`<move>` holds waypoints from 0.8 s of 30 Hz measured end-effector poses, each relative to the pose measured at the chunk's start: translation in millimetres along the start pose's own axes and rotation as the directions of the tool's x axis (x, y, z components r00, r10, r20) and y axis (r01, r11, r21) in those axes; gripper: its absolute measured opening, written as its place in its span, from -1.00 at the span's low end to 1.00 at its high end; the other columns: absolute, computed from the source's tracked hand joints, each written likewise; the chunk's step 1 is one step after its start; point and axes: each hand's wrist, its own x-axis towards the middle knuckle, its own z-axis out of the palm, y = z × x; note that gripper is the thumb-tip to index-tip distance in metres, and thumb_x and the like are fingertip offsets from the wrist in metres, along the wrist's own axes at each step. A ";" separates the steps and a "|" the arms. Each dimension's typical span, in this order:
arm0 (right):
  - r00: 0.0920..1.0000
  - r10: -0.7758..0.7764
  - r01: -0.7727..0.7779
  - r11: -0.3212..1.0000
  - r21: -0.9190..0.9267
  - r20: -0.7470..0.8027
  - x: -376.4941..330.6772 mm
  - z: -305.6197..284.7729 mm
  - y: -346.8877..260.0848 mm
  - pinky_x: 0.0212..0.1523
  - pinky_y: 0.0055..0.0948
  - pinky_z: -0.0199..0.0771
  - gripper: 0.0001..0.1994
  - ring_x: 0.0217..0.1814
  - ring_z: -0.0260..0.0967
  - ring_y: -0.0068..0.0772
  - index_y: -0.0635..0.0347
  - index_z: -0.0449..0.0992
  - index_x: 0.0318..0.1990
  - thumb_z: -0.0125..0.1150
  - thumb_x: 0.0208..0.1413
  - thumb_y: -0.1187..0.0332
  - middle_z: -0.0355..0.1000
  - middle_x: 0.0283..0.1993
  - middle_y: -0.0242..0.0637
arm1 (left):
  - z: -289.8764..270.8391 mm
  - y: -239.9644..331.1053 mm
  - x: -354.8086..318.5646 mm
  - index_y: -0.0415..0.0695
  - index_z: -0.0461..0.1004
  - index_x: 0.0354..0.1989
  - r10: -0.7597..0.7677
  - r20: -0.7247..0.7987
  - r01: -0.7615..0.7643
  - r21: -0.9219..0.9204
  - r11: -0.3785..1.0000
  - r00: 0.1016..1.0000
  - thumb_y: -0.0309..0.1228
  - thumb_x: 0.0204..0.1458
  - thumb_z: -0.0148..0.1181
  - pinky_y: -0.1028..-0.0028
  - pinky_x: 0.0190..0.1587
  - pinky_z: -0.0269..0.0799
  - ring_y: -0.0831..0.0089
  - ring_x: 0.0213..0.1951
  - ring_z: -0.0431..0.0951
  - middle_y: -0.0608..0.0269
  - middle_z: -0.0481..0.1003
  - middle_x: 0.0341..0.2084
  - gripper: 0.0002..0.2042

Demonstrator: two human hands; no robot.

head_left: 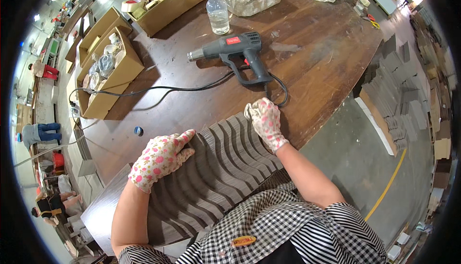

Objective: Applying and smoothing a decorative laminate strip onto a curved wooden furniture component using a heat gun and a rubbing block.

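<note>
A grey heat gun lies on the wooden table near a clear plastic bottle and open cardboard boxes.

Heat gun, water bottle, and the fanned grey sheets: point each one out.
heat gun (234, 48), head view, on its grey body.
water bottle (217, 12), head view, on its clear middle.
fanned grey sheets (216, 168), head view, on the overlapped middle sheets.
</note>
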 end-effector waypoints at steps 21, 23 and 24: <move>0.992 -0.041 0.051 0.995 -0.082 0.116 -21.8 -9.9 -2.0 -0.16 -0.08 0.32 -0.80 -0.17 0.37 -0.04 0.12 0.45 -0.46 0.12 0.08 0.22 0.40 -0.30 -0.17 | 4.4 -1.7 -1.3 -0.13 0.38 0.16 -0.020 0.010 0.020 -0.035 0.999 1.000 -0.27 0.09 0.15 0.23 -0.03 0.42 0.01 -0.10 0.53 -0.09 0.53 -0.18 -0.55; 0.991 -0.134 0.136 0.982 -0.129 0.026 7.5 -1.8 1.9 -0.18 -0.11 0.34 -0.81 -0.18 0.38 -0.06 0.14 0.45 -0.49 0.15 0.06 0.25 0.40 -0.33 -0.17 | 2.6 1.1 2.4 -0.12 0.38 0.16 0.014 -0.031 -0.015 -0.042 0.999 0.999 -0.27 0.08 0.16 0.24 -0.01 0.41 0.01 -0.07 0.52 -0.10 0.53 -0.15 -0.55; 0.981 -0.194 0.194 0.978 -0.074 0.010 12.8 0.3 0.9 -0.22 -0.13 0.35 -0.86 -0.24 0.39 -0.04 0.17 0.44 -0.47 0.19 0.02 0.32 0.41 -0.37 -0.15 | 4.4 -3.0 1.9 -0.11 0.38 0.16 0.057 -0.064 -0.059 -0.032 0.998 0.996 -0.25 0.09 0.12 0.21 -0.05 0.42 -0.01 -0.12 0.52 -0.10 0.53 -0.22 -0.56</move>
